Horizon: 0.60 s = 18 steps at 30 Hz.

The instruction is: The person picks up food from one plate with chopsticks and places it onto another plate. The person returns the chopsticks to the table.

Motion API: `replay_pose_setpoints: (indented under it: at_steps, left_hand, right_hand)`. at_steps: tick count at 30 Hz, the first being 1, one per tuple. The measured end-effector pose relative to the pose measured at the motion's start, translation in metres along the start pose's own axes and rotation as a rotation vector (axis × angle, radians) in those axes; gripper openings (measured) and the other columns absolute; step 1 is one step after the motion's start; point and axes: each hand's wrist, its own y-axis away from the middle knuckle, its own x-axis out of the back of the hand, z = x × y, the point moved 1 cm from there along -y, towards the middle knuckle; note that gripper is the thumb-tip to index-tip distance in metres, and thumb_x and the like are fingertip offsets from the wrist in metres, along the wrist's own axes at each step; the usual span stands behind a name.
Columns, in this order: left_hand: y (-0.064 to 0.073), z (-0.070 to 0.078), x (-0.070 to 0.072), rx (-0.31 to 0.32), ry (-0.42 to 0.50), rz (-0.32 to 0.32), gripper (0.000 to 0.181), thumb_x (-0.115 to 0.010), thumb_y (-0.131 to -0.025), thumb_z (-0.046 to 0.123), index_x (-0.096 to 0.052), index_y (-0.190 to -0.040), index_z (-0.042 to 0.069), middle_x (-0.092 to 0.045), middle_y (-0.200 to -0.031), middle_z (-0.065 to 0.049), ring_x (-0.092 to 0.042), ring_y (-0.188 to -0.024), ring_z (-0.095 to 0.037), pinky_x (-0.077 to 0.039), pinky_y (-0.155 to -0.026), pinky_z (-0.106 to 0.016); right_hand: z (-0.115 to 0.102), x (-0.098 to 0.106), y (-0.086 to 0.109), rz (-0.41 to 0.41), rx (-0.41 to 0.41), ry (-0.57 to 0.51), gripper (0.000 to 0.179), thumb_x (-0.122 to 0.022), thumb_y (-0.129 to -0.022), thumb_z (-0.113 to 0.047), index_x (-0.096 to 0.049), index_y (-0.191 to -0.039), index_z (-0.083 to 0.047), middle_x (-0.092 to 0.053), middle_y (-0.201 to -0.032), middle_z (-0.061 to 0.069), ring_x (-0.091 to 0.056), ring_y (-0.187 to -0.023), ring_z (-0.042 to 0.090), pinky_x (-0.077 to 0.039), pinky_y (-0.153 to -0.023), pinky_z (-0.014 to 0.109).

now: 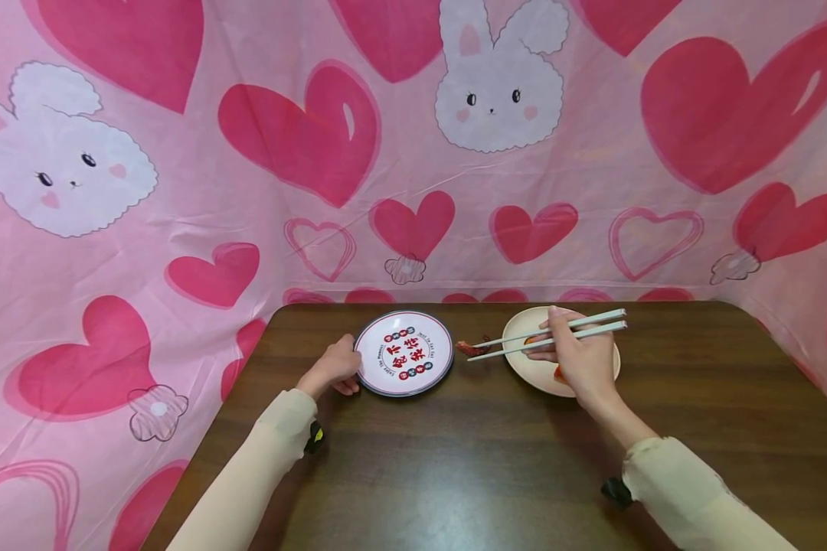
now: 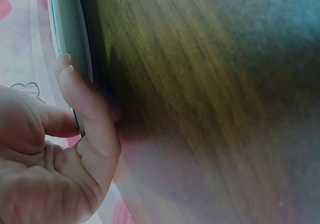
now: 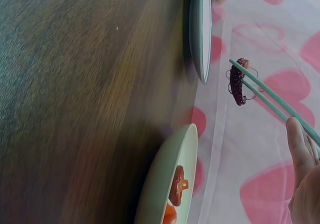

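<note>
My left hand (image 1: 336,366) pinches the near-left rim of a white plate (image 1: 375,360) with red printed characters and a dark edge. In the left wrist view the thumb and fingers lie on opposite sides of that rim. My right hand (image 1: 579,360) holds a pair of pale green chopsticks (image 3: 280,101). Between their tips is a small dark red, ridged piece (image 3: 237,82) with thin curved strands; its kind is unclear. It hangs between the two plates, just right of the printed one. Below the right hand sits a cream dish (image 1: 524,371), partly covered by it.
Inside the cream dish lie a brown piece (image 3: 178,185) and an orange-red piece (image 3: 170,214). Both plates are near the far edge of the dark wooden table (image 1: 455,474). A pink cloth (image 1: 413,168) with hearts and rabbits hangs behind and at the sides.
</note>
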Motion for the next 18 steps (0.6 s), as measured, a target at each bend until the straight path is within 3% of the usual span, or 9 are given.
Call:
replay_pose_setpoints:
  at_steps: [5,12,18]
  left_hand:
    - [0.000,-0.001,0.000,0.002,0.005,-0.001,0.056,-0.043,-0.109,0.012,-0.024,-0.159,-0.007,-0.060,-0.086,-0.023,-0.060,-0.050,-0.021,-0.057,-0.047,-0.033]
    - [-0.001,-0.002,0.000,0.003,0.013,-0.004,0.059,-0.044,-0.109,0.013,-0.022,-0.160,-0.006,-0.060,-0.088,-0.023,-0.061,-0.051,-0.021,-0.057,-0.047,-0.033]
    - [-0.001,-0.001,0.001,-0.004,0.017,-0.009,0.060,-0.045,-0.109,0.013,-0.022,-0.161,-0.006,-0.060,-0.089,-0.023,-0.062,-0.052,-0.022,-0.058,-0.048,-0.034]
  right_hand:
    - [0.000,-0.006,0.001,0.018,-0.039,0.058,0.039,-0.064,-0.106,-0.025,-0.063,-0.100,0.013,-0.074,-0.076,0.022,-0.075,-0.058,0.025,-0.060,-0.054,0.039]
    - [0.002,-0.015,-0.001,-0.013,0.020,0.014,0.035,-0.063,-0.107,-0.019,-0.063,-0.095,0.014,-0.072,-0.075,0.022,-0.075,-0.061,0.029,-0.060,-0.056,0.046]
    - [0.003,-0.020,-0.001,-0.013,0.004,0.025,0.038,-0.063,-0.107,-0.019,-0.061,-0.098,0.018,-0.073,-0.077,0.023,-0.076,-0.062,0.030,-0.061,-0.056,0.045]
